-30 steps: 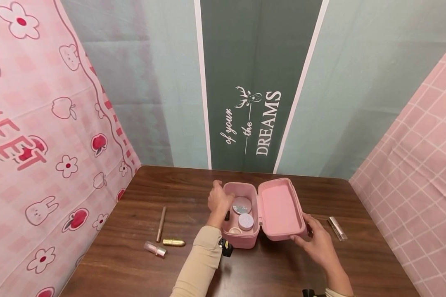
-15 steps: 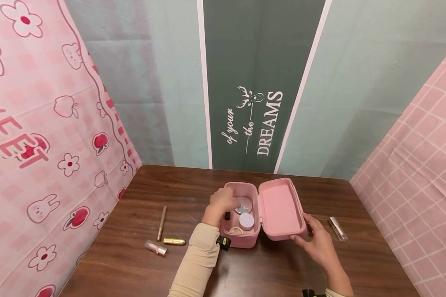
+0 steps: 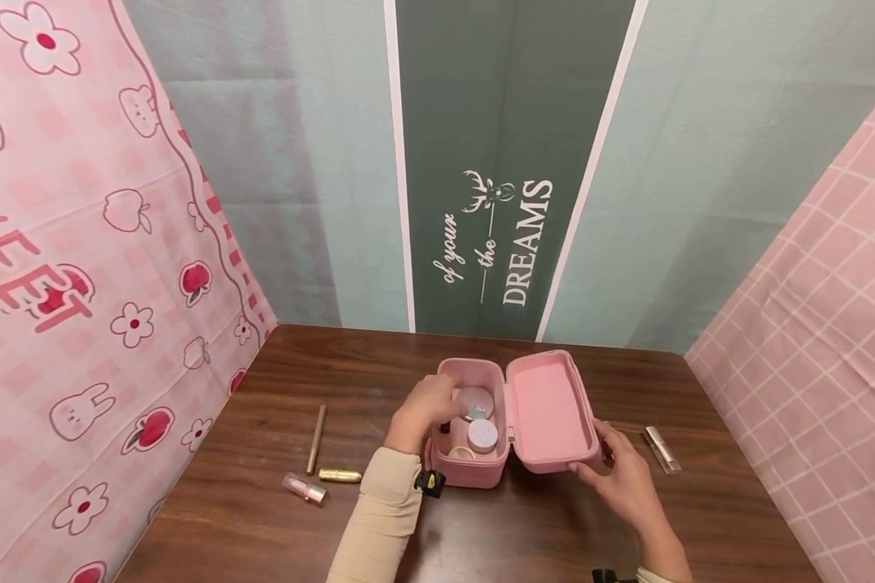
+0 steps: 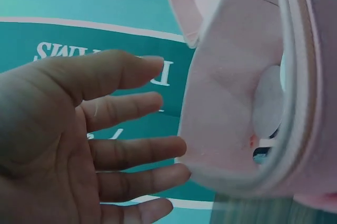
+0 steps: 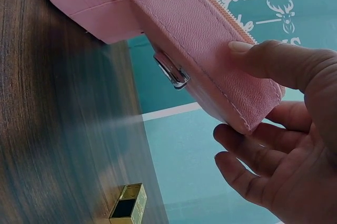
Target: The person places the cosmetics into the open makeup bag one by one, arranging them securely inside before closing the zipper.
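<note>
A pink zippered case stands open on the table, with its lid swung out to the right. My left hand is over the case's left rim; the left wrist view shows its fingers spread and its palm bare. Inside the case lie a round compact, a small pale lilac round tub and a cream ring-shaped item. My right hand holds the lid by its outer front corner, thumb on the side wall and fingers curled underneath.
On the brown wooden table, a brown pencil, a gold tube and a clear-capped lipstick lie to the left. Another slim lipstick tube lies right of the lid. Fabric hangings surround the table.
My left hand has shifted from the far left rim over the case's inside, then back left and slightly toward me. The right hand and lid have stayed in place.
</note>
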{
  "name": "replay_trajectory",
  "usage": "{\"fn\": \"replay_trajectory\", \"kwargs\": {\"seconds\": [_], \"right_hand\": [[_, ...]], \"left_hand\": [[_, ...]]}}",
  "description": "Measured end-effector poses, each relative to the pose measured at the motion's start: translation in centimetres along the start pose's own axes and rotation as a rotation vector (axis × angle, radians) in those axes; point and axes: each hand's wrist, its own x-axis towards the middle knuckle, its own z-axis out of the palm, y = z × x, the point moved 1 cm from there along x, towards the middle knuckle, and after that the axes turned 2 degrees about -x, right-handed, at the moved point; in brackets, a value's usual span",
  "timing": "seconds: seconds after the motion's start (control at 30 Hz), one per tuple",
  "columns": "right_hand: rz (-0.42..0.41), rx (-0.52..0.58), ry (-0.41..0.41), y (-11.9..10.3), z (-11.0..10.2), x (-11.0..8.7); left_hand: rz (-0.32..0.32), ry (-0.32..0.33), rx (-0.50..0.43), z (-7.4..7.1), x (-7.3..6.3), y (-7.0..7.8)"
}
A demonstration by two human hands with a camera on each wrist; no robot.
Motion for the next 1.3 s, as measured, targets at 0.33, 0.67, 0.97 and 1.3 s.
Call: {"fn": "replay_trajectory", "kwargs": {"seconds": [0.33, 0.67, 0.97, 1.3], "right_hand": [[-0.002, 0.003, 0.0, 0.0, -0.1, 0.0], [-0.009, 0.0, 0.012, 0.2, 0.1, -0.1], [-0.019, 0.003, 0.016, 0.2, 0.2, 0.0], [-0.023, 0.001, 0.022, 0.0, 0.2, -0.1]], "left_hand": [[0.064, -0.007, 0.063, -0.2, -2.3, -2.0], [0.041, 0.044, 0.134, 0.4, -4.4, -3.3], [-0.007, 0.109, 0.14, 0.5, -6.2, -4.6], [-0.098, 0.13, 0.179, 0.5, -8.3, -6.7]]}}
